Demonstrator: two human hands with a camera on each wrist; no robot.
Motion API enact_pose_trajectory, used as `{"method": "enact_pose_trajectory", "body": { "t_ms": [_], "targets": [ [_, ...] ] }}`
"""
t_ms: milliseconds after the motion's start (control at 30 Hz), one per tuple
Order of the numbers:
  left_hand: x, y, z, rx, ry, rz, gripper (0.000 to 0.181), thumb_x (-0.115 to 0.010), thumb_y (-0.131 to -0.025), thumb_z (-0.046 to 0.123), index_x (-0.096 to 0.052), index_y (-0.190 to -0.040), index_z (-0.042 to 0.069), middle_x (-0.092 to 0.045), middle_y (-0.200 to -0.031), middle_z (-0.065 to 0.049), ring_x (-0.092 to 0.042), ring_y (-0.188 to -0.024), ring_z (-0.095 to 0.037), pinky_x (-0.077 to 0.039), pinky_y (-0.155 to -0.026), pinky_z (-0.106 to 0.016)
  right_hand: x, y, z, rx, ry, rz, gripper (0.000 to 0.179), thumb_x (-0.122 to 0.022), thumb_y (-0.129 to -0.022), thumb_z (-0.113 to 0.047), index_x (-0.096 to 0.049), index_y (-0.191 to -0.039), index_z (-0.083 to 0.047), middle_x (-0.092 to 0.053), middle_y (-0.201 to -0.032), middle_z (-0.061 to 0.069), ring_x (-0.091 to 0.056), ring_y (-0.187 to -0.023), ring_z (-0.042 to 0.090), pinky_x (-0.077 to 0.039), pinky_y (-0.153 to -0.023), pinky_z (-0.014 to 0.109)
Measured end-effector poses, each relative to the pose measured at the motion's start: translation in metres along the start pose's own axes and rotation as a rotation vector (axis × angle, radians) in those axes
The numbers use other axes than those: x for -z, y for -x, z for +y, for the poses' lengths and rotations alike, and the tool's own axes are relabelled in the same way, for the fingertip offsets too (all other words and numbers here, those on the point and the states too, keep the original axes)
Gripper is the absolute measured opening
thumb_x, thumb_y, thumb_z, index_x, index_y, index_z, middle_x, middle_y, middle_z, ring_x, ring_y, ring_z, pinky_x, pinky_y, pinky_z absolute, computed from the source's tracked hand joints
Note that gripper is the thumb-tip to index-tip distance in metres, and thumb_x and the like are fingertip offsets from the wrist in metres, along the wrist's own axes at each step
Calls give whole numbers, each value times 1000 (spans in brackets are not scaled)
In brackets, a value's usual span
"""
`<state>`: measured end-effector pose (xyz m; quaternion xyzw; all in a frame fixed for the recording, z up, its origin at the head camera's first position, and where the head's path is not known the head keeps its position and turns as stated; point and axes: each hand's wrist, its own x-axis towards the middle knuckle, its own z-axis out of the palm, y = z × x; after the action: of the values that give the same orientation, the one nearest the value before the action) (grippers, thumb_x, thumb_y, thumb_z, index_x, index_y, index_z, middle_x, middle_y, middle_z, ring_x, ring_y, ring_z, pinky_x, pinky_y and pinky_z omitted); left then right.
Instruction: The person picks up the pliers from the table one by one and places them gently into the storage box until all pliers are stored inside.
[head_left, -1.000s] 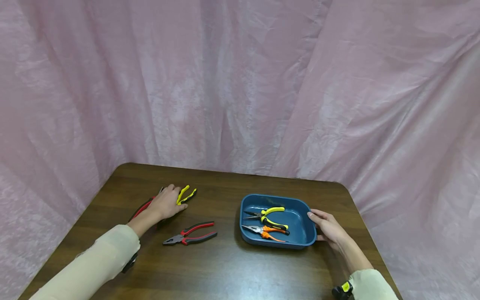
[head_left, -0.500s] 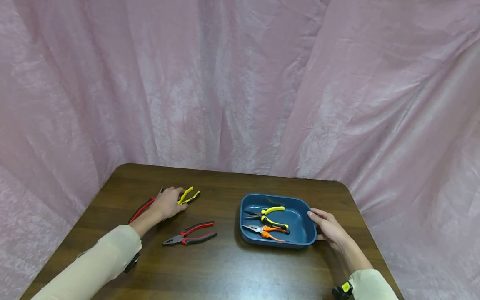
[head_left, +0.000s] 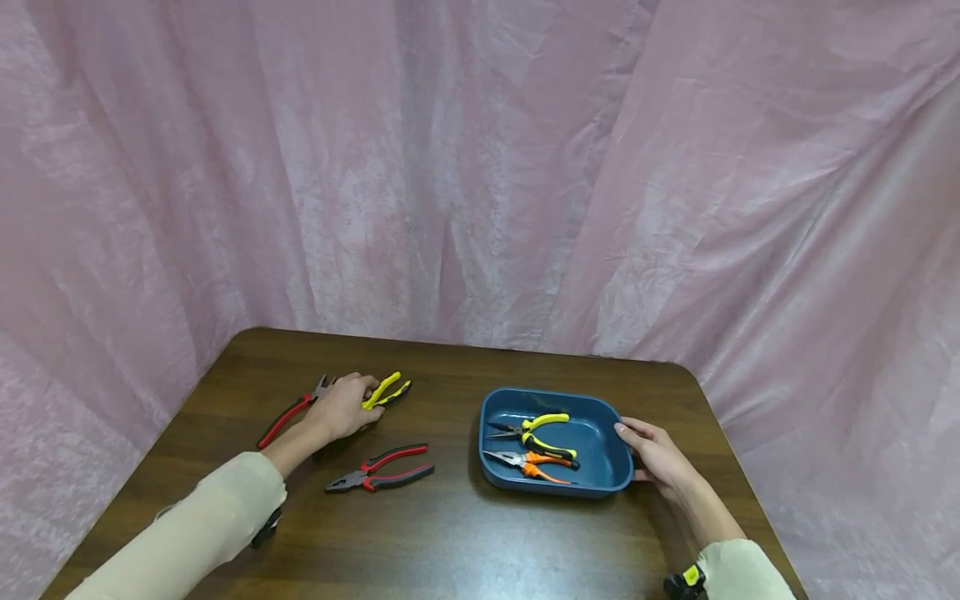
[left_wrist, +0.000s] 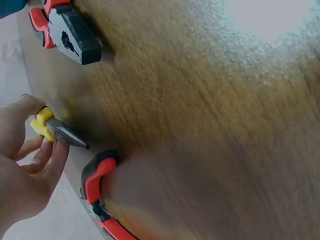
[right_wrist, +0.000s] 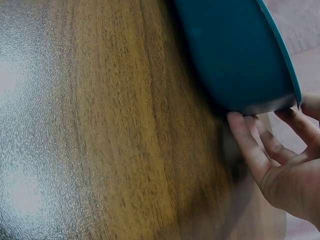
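My left hand (head_left: 347, 406) pinches yellow-and-black long-nose pliers (left_wrist: 47, 124) near the pivot, between thumb and fingers. Their spread handles point away to the right in the head view, and the tapered nose shows in the left wrist view. Toward the right of the table sits a blue rectangular tray (head_left: 617, 454). My right hand (head_left: 660, 457) grips its right end, thumb at the rim and fingers against the outer wall (right_wrist: 240, 75). Inside the tray lie yellow-and-black pliers (head_left: 551, 419) and, nearer me, orange-handled pliers (head_left: 536, 461).
Red-and-black combination pliers (head_left: 378, 468) lie in front of my left hand, handles to the right. Another red-handled pair (head_left: 288, 415) rests just left of that hand. Behind the brown table (head_left: 465, 550) hangs a pink curtain (head_left: 480, 183).
My left hand has shifted slightly right, and the yellow-and-black pliers have moved right with it. More of the red-handled pair at left now shows. The right hand and tray stay put.
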<state>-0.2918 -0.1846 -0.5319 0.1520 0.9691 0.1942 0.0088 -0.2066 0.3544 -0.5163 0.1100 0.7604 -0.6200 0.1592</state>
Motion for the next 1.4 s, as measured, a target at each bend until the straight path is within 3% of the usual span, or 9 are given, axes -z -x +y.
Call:
{"method": "enact_pose_trajectory", "body": {
  "t_ms": [400, 1000, 1400],
  "targets": [
    [-2, 0, 14, -95, 49, 40, 50, -80, -84, 30, -66, -123, 3, -63, -102, -6, -62, -87, -19, -53, -73, -36, -1, 2, 0, -6, -3, -4, 64, -56, -100, -43, -38, -150, -7, -45, -142, 21, -57, -111, 28, -57, -78, 49],
    [-1, 1, 38, -124, 48, 25, 48, -80, -84, 32, -67, -125, 10, -63, -104, -2, -60, -86, -16, -50, -69, -33, 0, 0, 2, -7, 20, 18, 65, -57, -99, -46, -40, -149, -9, -45, -144, 19, -55, -112, 28, -58, -77, 46],
    [-2, 2, 48, -185, 57, 36, 48, -80, -84, 30, -66, -125, 9, -61, -104, 0, -59, -86, -14, -48, -69, -30, -1, -1, 4, 4, 10, 24, 63, -56, -99, -46, -42, -148, -8, -48, -140, 19, -58, -106, 26, -58, -77, 47]
  ]
}}
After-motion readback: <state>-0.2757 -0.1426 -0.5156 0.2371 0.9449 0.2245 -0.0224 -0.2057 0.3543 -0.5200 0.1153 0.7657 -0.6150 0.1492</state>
